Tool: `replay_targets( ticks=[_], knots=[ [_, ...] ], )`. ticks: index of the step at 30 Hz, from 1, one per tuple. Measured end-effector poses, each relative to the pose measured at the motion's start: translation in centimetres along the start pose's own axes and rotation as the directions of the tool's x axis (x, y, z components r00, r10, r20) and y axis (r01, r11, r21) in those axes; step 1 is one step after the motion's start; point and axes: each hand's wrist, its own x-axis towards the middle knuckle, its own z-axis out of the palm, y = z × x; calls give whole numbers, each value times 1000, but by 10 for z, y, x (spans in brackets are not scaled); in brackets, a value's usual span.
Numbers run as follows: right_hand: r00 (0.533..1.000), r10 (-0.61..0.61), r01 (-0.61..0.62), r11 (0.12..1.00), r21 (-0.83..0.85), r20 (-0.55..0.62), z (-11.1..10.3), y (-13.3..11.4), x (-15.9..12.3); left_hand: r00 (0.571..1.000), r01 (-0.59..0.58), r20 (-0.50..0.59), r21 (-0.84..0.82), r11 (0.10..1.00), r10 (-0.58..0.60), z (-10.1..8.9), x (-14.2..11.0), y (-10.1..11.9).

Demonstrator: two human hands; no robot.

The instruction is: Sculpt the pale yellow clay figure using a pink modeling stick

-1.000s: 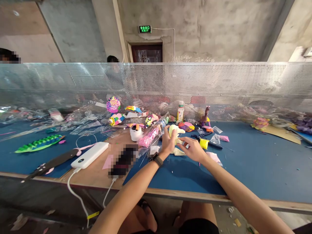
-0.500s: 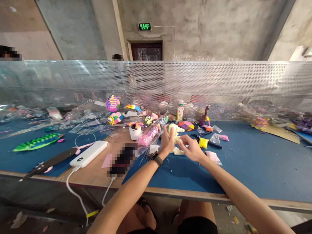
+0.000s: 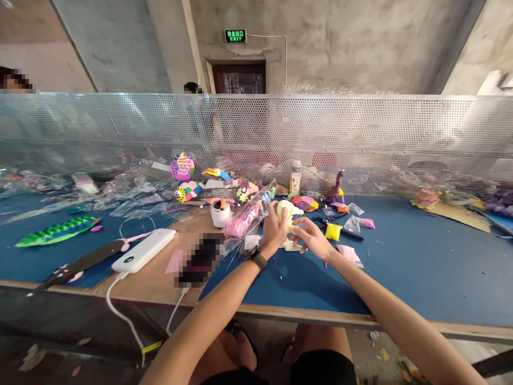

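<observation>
My left hand (image 3: 274, 230) is closed round a pale yellow foam figure (image 3: 287, 209), held up a little above the blue table (image 3: 420, 272). My right hand (image 3: 311, 237) is beside it, fingers pinched against the figure's lower edge. A pale foam scrap (image 3: 289, 246) lies on the table just beneath both hands. A black band sits on my left wrist (image 3: 257, 260).
A white power bank (image 3: 144, 249) with cable, a black strip (image 3: 86, 262), a green foam piece (image 3: 56, 231), clear bags, colourful foam figures (image 3: 182, 166), a bottle (image 3: 295, 179), a yellow block (image 3: 332, 231) and scissors (image 3: 328, 219) lie about. A perforated metal screen (image 3: 360, 139) backs the table; other people sit beyond it.
Both hands have lifted slightly and drawn together on the yellow figure; the head view has tilted down a little.
</observation>
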Motion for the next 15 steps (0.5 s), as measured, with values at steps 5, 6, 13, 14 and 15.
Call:
replay_targets(
  ticks=[5, 6, 13, 14, 15],
  knots=[
    [907, -410, 399, 762, -509, 97, -15, 4, -2, 999, 41, -22, -41, 998, -42, 2, 2, -1],
    [901, -421, 404, 732, -549, 102, -17, 6, -1, 999, 50, -20, -46, 998, -51, 2, 2, -1],
    [904, -428, 327, 711, -622, -14, -12, 12, 0, 997, 68, -17, -71, 995, -69, 4, 1, 1],
    [903, -428, 319, 736, -597, -45, -8, 12, -1, 998, 63, -19, -72, 995, -65, 3, 1, 0],
    [907, -414, 305, 773, -556, -77, -5, 11, -1, 998, 55, -22, -72, 996, -57, 3, 2, 0]
  ],
)
